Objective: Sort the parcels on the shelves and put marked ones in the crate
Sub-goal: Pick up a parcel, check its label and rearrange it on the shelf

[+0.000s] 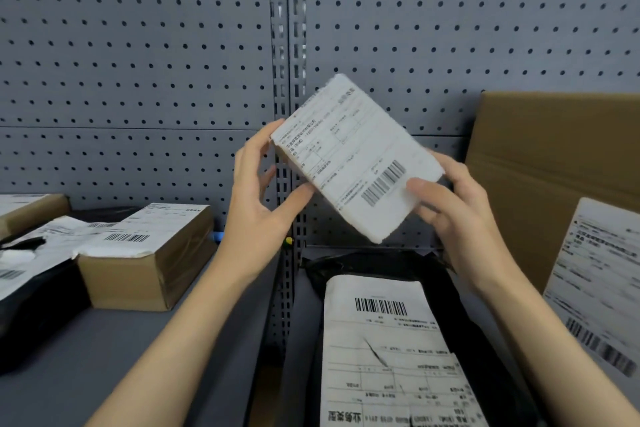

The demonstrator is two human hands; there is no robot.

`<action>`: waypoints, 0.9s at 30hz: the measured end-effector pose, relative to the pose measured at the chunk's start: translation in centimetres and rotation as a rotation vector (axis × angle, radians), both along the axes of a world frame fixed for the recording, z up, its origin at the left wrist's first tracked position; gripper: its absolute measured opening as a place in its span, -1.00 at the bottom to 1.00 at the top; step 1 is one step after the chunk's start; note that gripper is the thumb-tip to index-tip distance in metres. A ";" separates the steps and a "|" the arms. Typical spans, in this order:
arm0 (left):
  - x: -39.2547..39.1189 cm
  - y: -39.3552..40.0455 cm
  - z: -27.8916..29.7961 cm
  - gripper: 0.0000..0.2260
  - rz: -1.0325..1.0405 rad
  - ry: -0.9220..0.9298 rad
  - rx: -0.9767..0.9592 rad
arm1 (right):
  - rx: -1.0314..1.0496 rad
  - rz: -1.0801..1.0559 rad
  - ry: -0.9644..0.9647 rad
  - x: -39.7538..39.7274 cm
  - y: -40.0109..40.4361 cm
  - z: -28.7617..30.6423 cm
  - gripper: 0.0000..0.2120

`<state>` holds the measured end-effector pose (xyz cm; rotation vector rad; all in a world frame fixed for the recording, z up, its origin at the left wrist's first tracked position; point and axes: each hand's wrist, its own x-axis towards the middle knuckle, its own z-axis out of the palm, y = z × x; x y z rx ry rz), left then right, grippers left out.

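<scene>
White-labelled parcel (356, 156) held btwn both hands (349, 204)

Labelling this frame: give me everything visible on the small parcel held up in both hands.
The small parcel is a flat rectangular box, its facing side almost fully covered by a white shipping label with printed text, form lines and a barcode near the lower right. Brown cardboard shows at its left edge. It is held tilted in the air before the grey pegboard, above the shelf. The left hand holds its lower left corner, the right hand its lower right edge, thumb on the label. No pen mark is discernible.
</scene>
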<state>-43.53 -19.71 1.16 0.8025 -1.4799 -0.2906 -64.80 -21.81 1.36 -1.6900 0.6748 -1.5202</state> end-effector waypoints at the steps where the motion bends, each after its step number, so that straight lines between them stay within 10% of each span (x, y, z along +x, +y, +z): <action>1: 0.0 -0.1 0.0 -0.45 0.000 0.000 0.017 | -0.014 -0.018 0.026 0.0 0.1 0.0 -0.48; 15: -0.1 -0.1 0.9 -0.79 -0.249 0.378 0.130 | -0.157 -0.061 0.239 1.9 1.3 -0.8 -0.60; 27: -0.7 0.5 -0.5 -0.57 -0.005 -0.134 -0.195 | 0.190 0.157 -0.076 1.3 0.4 -0.5 -0.66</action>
